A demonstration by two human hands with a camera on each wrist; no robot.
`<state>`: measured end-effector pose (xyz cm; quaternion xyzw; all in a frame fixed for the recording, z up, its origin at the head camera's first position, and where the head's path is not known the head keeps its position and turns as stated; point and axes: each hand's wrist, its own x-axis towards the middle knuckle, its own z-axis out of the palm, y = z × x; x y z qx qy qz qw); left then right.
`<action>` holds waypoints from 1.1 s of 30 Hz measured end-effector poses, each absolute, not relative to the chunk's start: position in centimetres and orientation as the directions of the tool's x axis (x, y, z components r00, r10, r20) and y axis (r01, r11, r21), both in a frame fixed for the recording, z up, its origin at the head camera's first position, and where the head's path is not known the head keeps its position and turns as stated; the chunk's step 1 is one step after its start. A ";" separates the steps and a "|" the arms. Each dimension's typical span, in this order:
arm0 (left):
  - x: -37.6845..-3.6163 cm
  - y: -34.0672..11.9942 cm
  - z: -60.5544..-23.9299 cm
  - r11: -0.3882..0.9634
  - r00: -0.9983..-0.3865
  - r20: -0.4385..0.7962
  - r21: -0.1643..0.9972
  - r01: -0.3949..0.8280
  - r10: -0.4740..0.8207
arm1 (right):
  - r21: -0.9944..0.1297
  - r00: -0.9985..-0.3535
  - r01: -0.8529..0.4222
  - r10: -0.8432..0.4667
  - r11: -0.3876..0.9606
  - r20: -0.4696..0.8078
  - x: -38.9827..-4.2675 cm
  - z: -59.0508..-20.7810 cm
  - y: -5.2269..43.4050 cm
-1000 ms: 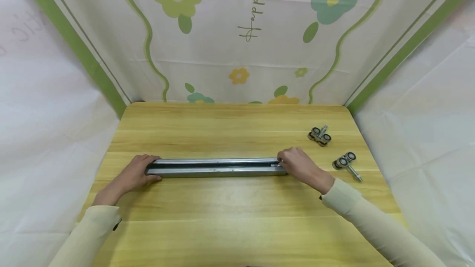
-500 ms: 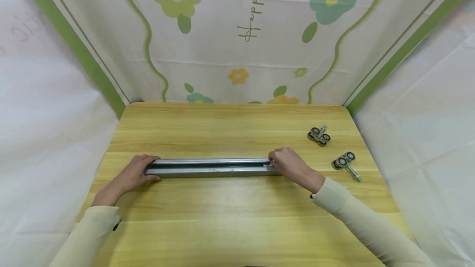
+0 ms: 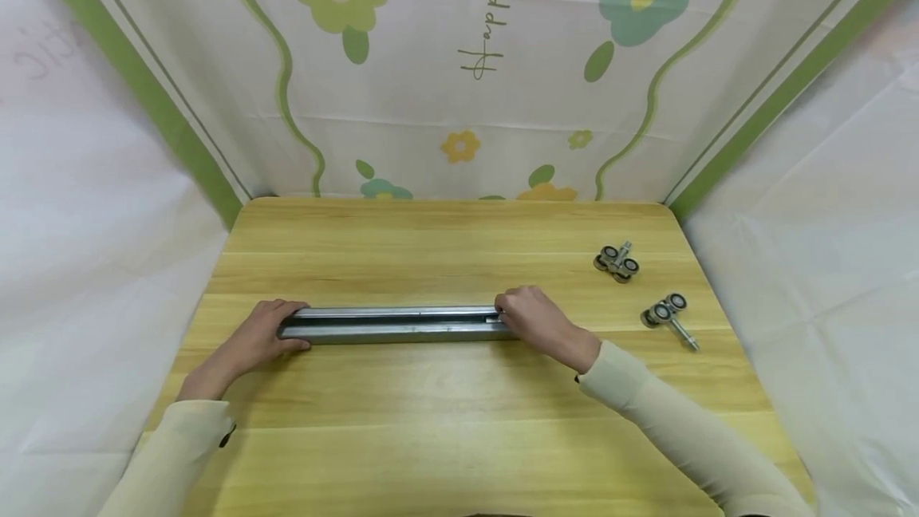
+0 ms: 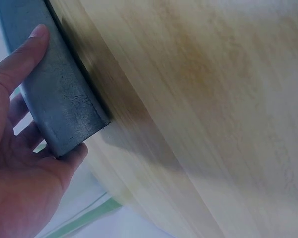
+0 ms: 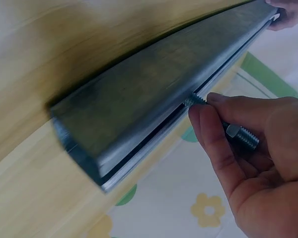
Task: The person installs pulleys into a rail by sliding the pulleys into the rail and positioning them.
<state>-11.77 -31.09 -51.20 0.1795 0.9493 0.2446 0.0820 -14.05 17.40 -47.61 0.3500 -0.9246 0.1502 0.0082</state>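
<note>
A long grey metal track (image 3: 402, 333) with a slot along its top lies across the wooden table. My left hand (image 3: 258, 333) grips its left end, thumb on the near side and fingers round the far side; the left wrist view shows the thumb pressed on the track (image 4: 64, 94). At the slot, my right hand (image 3: 542, 321) pinches a threaded bolt (image 5: 244, 138) between thumb and fingers. In the right wrist view the bolt, with a nut on it, sticks out of the slot. Whatever it joins inside the track is hidden.
Two roller trolleys lie at the table's right: one farther back (image 3: 616, 263), another nearer (image 3: 671, 317) with its bolt pointing toward the near right. A flowered cloth (image 3: 416, 86) hangs behind the table (image 3: 445, 246), and white cloth hangs at both sides.
My right hand has slid left along the track with the bolt, away from the right end. My left hand and the track have stayed in place.
</note>
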 end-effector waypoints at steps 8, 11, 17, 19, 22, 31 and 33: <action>-11.8 -30.9 -51.2 0.814 -0.923 -0.064 0.497 0.300 0.379 | -0.269 -0.741 -0.667 -0.657 0.695 0.141 -14.0 -47.6 15.5; -11.8 -30.9 -51.2 0.815 -0.925 -0.062 0.497 0.298 0.376 | -0.246 -0.732 -0.679 -0.661 0.692 0.162 -14.0 -47.7 14.9; -11.7 -30.9 -51.1 0.817 -0.926 -0.054 0.492 0.301 0.374 | -0.249 -0.721 -0.691 -0.668 0.678 0.183 -13.9 -47.9 13.9; -11.6 -30.9 -51.1 0.816 -0.925 -0.048 0.491 0.306 0.376 | -0.261 -0.722 -0.689 -0.668 0.676 0.180 -13.9 -47.9 13.6; -11.5 -31.1 -51.1 0.814 -0.926 -0.035 0.489 0.313 0.376 | -0.280 -0.725 -0.685 -0.666 0.672 0.174 -13.9 -47.9 13.2; -11.4 -31.0 -51.1 0.818 -0.926 -0.047 0.487 0.306 0.375 | -0.301 -0.736 -0.671 -0.659 0.678 0.157 -14.1 -48.0 12.1; -11.6 -30.9 -51.0 0.819 -0.925 -0.052 0.484 0.307 0.377 | -0.303 -0.740 -0.666 -0.654 0.681 0.157 -14.1 -48.0 11.9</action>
